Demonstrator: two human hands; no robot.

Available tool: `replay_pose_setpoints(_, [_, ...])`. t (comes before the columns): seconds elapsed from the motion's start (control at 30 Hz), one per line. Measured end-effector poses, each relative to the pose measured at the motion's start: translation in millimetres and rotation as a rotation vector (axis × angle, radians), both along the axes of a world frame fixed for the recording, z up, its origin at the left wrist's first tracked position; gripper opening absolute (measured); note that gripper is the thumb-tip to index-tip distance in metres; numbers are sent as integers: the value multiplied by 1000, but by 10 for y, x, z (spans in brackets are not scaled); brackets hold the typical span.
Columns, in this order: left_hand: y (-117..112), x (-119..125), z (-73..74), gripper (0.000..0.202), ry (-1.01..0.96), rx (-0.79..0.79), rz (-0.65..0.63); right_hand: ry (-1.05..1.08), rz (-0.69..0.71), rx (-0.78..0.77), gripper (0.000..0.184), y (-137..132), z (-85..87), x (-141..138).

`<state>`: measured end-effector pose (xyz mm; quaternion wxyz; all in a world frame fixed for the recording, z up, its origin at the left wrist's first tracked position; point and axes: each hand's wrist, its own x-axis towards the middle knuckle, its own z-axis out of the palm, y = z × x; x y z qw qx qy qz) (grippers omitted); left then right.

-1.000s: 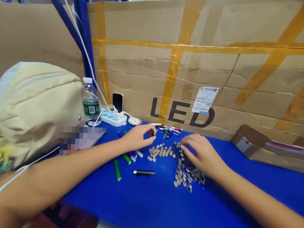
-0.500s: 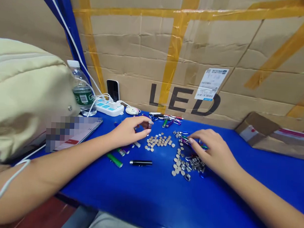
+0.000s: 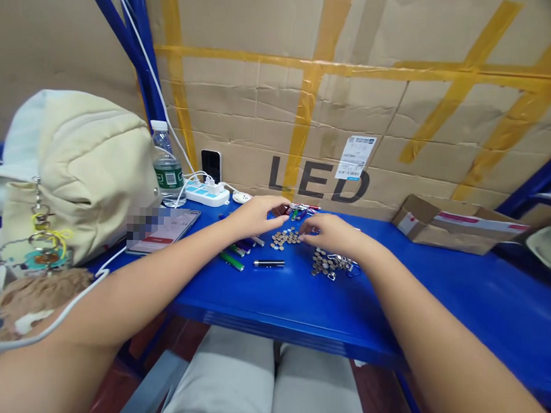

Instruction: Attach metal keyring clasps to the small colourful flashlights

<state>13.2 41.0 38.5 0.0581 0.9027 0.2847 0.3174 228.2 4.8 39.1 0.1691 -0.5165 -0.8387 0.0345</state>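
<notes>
My left hand [image 3: 262,217] hovers over the back of the blue table, thumb and forefinger closed around a short brownish stack of button cells [image 3: 281,211]. Left of the middle lie loose button cells [image 3: 283,237], and my right hand [image 3: 326,232] is at their right side with its fingertips pinched together. What those fingertips hold, if anything, is too small to make out. A black penlight tube [image 3: 268,263] lies in front of the cells. Beside it is a green tube [image 3: 232,261], with several more tubes partly under my left wrist. Below my right hand is a pile of small metal clips and cells [image 3: 330,264].
Several coloured penlights [image 3: 305,210] lie at the back against the cardboard wall [image 3: 242,127]. On the left are a phone [image 3: 166,230], a power strip [image 3: 208,194], a water bottle [image 3: 169,172] and a cream bag [image 3: 91,158]. An open cardboard box [image 3: 455,228] stands at right.
My right hand has moved left from the pile of clips to the loose button cells. My left hand keeps its pinch. The camera view has shifted and shows more of my lap.
</notes>
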Motion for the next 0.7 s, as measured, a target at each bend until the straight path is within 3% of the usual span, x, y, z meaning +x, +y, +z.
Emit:
replay_pose_setpoints(0.1, [-33,-14,18,22,29,12,-14,-38,12,-182,6,19,9,-326])
replay_pose_setpoints(0.2, [-52,-28,24,21,42,9,-42,-47,-26,-170,16,35,-76,-453])
replay_pose_setpoints(0.43, [-74,-87,5,23,113,-32,-64,47,6,-87,17,13,-293,-436])
replay_pose_setpoints(0.7, [-41,-170,-67,27,98,-118,-13,186,-19,-68,15,22,-244,-324])
